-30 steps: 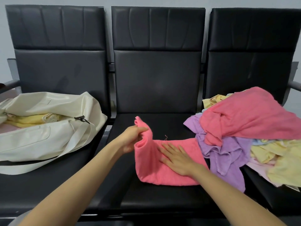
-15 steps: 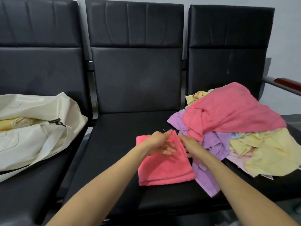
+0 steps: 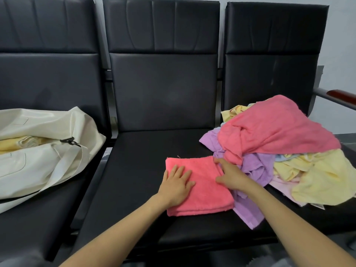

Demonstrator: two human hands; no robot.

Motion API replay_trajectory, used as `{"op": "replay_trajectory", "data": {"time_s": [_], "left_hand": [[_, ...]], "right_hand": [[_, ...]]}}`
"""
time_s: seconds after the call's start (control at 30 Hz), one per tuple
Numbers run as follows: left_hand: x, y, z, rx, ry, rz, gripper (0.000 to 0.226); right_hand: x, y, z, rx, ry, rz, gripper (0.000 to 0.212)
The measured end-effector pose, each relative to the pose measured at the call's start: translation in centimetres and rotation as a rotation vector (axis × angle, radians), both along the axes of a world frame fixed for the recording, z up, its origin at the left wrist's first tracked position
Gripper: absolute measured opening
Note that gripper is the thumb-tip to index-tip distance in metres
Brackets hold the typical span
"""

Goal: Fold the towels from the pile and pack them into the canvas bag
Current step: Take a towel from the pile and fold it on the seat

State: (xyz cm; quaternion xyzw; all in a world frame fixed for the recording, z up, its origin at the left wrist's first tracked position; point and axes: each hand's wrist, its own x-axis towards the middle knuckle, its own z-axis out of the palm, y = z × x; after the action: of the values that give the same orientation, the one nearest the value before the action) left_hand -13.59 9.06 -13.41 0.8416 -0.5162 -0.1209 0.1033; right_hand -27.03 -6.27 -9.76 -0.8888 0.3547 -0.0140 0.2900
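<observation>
A folded pink towel (image 3: 204, 182) lies flat on the middle black seat (image 3: 138, 166). My left hand (image 3: 178, 185) presses on its left half with straight, spread fingers. My right hand (image 3: 230, 175) rests on the towel's right edge, fingers loosely spread, where it meets a purple towel (image 3: 250, 170). The towel pile (image 3: 279, 143) of pink, purple and yellow towels fills the right seat. The cream canvas bag (image 3: 38, 157) lies open on the left seat with yellow towels (image 3: 17, 143) inside.
Three black padded chairs stand in a row against a grey wall. A wooden-topped armrest (image 3: 339, 94) sticks out at the far right. The bag's strap (image 3: 63, 168) drapes down over its front.
The left hand brought the raised end of the pink towel over to the right, completing a fold. Both hands now lie flat on the folded towel. The camera view shifted right.
</observation>
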Motion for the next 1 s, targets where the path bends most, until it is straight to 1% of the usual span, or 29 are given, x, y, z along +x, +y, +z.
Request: {"op": "replay_trajectory", "data": {"time_s": [0.07, 0.1, 0.13, 0.2, 0.23, 0.27, 0.33, 0.37, 0.4, 0.43, 0.47, 0.5, 0.53, 0.57, 0.6, 0.63, 0.67, 0.7, 0.73, 0.8, 0.83, 0.9, 0.93, 1.0], "left_hand": [[-0.3, 0.0, -0.6, 0.052, 0.006, 0.002, 0.059], [-0.5, 0.1, -0.7, 0.064, -0.008, 0.003, 0.06], [-0.6, 0.0, -0.8, 0.071, -0.029, 0.005, 0.059], [-0.6, 0.0, -1.0, 0.07, -0.058, 0.005, 0.058], [-0.6, 0.0, -1.1, 0.061, -0.051, -0.001, 0.057], [-0.5, 0.0, -1.2, 0.045, -0.027, -0.008, 0.056], [0.0, 0.5, -1.3, -0.042, 0.073, 0.0, 0.052], [0.2, 0.8, -1.5, -0.117, 0.127, 0.039, 0.05], [0.4, 1.1, -1.6, -0.202, 0.154, 0.109, 0.05], [0.5, 1.4, -1.6, -0.267, 0.132, 0.21, 0.051], [0.6, 1.7, -1.6, -0.285, 0.078, 0.329, 0.052], [0.6, 1.8, -1.4, -0.246, 0.027, 0.429, 0.053], [0.7, 1.9, -1.0, -0.166, 0.016, 0.495, 0.057], [0.8, 1.9, -0.6, -0.083, 0.05, 0.529, 0.06], [1.0, 1.8, -0.1, -0.029, 0.11, 0.532, 0.061], [1.5, 1.7, 0.2, -0.004, 0.164, 0.514, 0.057], [2.1, 1.7, 0.7, 0.003, 0.204, 0.483, 0.05], [2.9, 2.1, 1.2, -0.014, 0.24, 0.462, 0.042], [3.7, 2.9, 1.7, -0.055, 0.279, 0.454, 0.034], [5.7, 4.9, 2.3, -0.179, 0.362, 0.46, 0.02], [6.5, 6.1, 2.4, -0.228, 0.388, 0.474, 0.02], [7.9, 8.3, 2.4, -0.238, 0.375, 0.518, 0.025], [8.5, 9.0, 2.3, -0.217, 0.379, 0.536, 0.026], [9.4, 9.6, 2.5, -0.182, 0.462, 0.563, 0.02]], "right_hand": [[0.0, 0.0, -0.3, -0.183, 0.101, 0.03, 0.067], [0.2, 0.2, -0.4, -0.273, 0.097, 0.035, 0.062], [0.5, 0.5, -0.3, -0.341, 0.032, 0.047, 0.054], [1.5, 1.5, -0.6, -0.399, -0.145, 0.106, 0.042], [1.9, 2.1, -0.8, -0.394, -0.16, 0.156, 0.047], [2.2, 2.7, -1.2, -0.374, -0.12, 0.208, 0.057], [2.2, 3.2, -2.6, -0.34, 0.049, 0.277, 0.068], [2.0, 3.3, -3.2, -0.329, 0.111, 0.291, 0.077], [1.8, 3.3, -3.6, -0.332, 0.138, 0.295, 0.093], [1.5, 3.3, -3.9, -0.333, 0.151, 0.29, 0.106], [1.5, 3.3, -4.0, -0.333, 0.161, 0.285, 0.112], [1.5, 3.3, -3.9, -0.326, 0.174, 0.282, 0.114], [1.6, 3.4, -3.8, -0.32, 0.179, 0.283, 0.117], [1.8, 3.5, -3.8, -0.313, 0.182, 0.293, 0.121], [2.0, 3.7, -3.6, -0.304, 0.191, 0.292, 0.122], [2.3, 3.8, -3.5, -0.286, 0.201, 0.284, 0.114], [2.7, 4.0, -3.5, -0.271, 0.208, 0.284, 0.099], [3.2, 4.4, -3.4, -0.26, 0.211, 0.289, 0.082], [3.8, 4.8, -3.2, -0.251, 0.203, 0.301, 0.069], [5.3, 6.0, -3.0, -0.224, 0.117, 0.32, 0.063], [6.2, 6.8, -2.8, -0.191, 0.053, 0.3, 0.065], [8.0, 8.3, -2.3, -0.114, -0.048, 0.158, 0.081], [8.8, 8.8, -2.0, -0.098, -0.047, 0.066, 0.091], [9.8, 9.1, -1.4, -0.11, 0.081, -0.064, 0.104]]}}
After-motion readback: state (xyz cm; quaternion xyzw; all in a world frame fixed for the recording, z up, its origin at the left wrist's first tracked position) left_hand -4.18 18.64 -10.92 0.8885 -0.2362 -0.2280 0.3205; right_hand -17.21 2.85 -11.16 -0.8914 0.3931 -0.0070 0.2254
